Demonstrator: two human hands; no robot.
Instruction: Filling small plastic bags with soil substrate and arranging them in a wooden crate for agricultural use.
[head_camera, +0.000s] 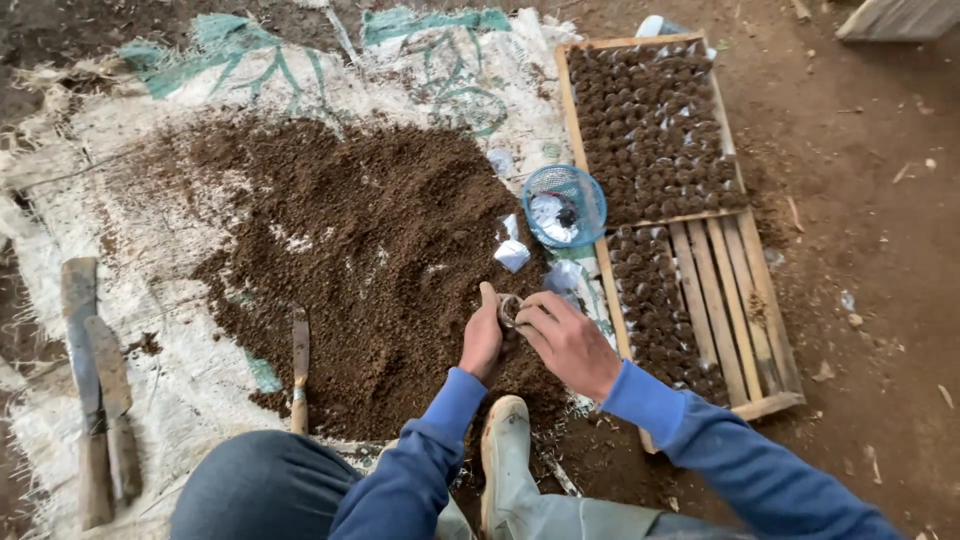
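A heap of dark brown soil (360, 240) lies spread on a white woven sack sheet (130, 200). At the heap's near right edge my left hand (482, 338) and my right hand (566, 340) meet around a small clear plastic pouch (509, 309) with its mouth open. My left hand presses against the pouch's left side, and my right hand's fingers grip its right rim. Both arms wear blue sleeves.
A wooden slatted tray (745, 300) on the right holds several rows of small soil-filled pouches (650, 130). A blue mesh basket (565, 205) with clear plastic sits beside it. A trowel (300, 365) lies in the soil. Two wooden-handled blades (100, 390) lie at left. My pale boot (505, 450) is below.
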